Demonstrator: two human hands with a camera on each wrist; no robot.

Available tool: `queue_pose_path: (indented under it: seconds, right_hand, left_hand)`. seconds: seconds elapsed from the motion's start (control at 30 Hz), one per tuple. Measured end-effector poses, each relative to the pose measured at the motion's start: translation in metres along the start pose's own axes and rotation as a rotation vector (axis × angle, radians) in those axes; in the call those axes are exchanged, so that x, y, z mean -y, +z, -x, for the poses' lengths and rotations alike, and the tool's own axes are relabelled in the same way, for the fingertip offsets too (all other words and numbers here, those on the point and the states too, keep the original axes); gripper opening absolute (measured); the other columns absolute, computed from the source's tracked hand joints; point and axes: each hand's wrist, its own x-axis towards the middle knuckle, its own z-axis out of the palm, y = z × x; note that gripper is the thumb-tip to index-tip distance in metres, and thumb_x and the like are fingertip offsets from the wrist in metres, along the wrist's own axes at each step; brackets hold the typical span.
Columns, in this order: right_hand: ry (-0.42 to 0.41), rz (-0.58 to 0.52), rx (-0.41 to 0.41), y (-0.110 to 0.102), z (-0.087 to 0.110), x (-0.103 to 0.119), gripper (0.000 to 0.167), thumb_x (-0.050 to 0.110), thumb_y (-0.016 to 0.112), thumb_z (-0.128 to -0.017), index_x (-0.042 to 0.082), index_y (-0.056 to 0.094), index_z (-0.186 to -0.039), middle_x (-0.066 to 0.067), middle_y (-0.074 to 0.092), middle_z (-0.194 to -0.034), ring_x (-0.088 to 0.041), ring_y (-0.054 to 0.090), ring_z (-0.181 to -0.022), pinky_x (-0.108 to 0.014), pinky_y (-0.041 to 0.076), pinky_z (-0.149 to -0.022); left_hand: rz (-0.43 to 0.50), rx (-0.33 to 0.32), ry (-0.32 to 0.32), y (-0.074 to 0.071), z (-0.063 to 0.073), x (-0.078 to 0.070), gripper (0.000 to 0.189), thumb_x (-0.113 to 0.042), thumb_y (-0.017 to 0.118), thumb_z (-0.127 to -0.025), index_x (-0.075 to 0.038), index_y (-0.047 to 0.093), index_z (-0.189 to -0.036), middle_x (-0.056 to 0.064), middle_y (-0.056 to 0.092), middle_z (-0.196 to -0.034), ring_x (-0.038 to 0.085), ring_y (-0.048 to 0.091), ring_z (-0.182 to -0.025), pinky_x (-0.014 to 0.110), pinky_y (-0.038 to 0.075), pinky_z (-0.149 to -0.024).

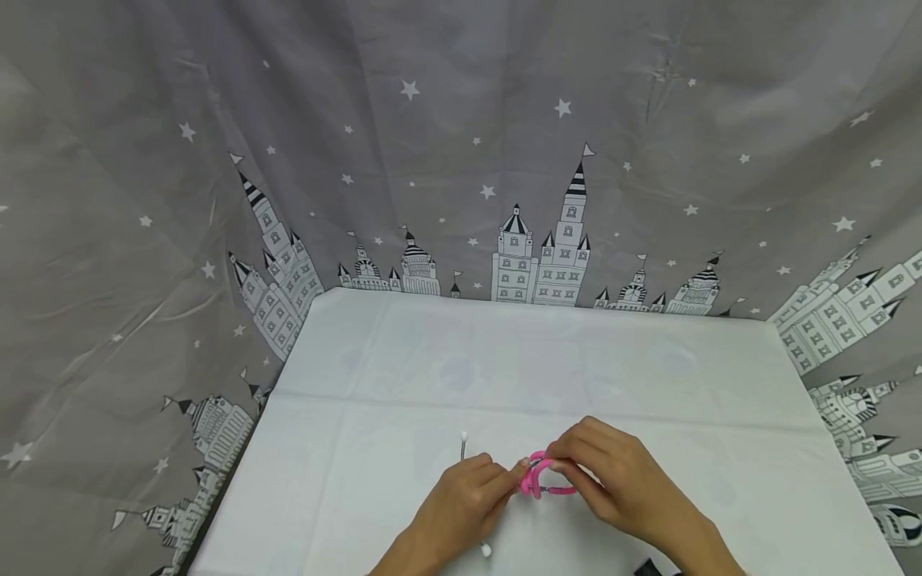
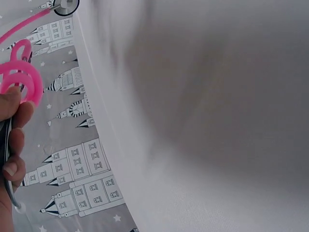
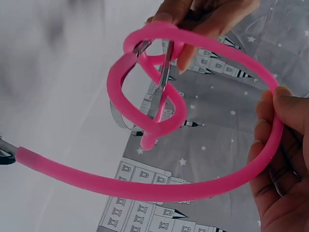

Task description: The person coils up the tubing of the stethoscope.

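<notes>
A stethoscope with pink tubing is held between both hands above the white tabletop. My left hand grips its metal ear tubes, which stick out on both sides and end in white ear tips. Part of the tubing loops around the metal tubes beside the left fingers, as the right wrist view shows. My right hand pinches a curved stretch of tubing between thumb and fingers. The round chest piece hangs at the tubing's end, cut off by the left wrist view's edge.
The white table lies under both hands. Grey cloth printed with castles and stars surrounds it at the back and sides. A small black object, too cut off to identify, shows at the bottom edge near the right forearm.
</notes>
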Motion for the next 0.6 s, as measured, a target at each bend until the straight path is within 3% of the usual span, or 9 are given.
queue_pose_path:
  seconds: [0.23,0.6]
  right_hand:
    - [0.025,-0.033,0.004,0.005,0.002,-0.008,0.005,0.02,0.073,-0.103,0.017,0.075,-0.107,0.012,0.071,-0.101,-0.003,0.062,-0.09,-0.013,0.053,-0.081]
    - [0.141,-0.036,0.053,0.012,0.01,-0.015,0.025,0.008,0.085,-0.088,0.02,0.074,-0.107,0.014,0.069,-0.099,0.001,0.059,-0.089,-0.008,0.049,-0.08]
  left_hand:
    - [0.037,0.047,0.067,-0.002,-0.001,-0.005,0.042,-0.012,0.091,-0.083,-0.017,0.08,-0.123,-0.014,0.075,-0.082,0.002,0.057,-0.072,0.008,0.046,-0.071]
    - [0.064,0.063,0.163,-0.002,-0.003,-0.013,0.032,-0.016,0.092,-0.085,-0.018,0.08,-0.115,-0.015,0.078,-0.088,0.002,0.055,-0.074,0.009,0.045,-0.072]
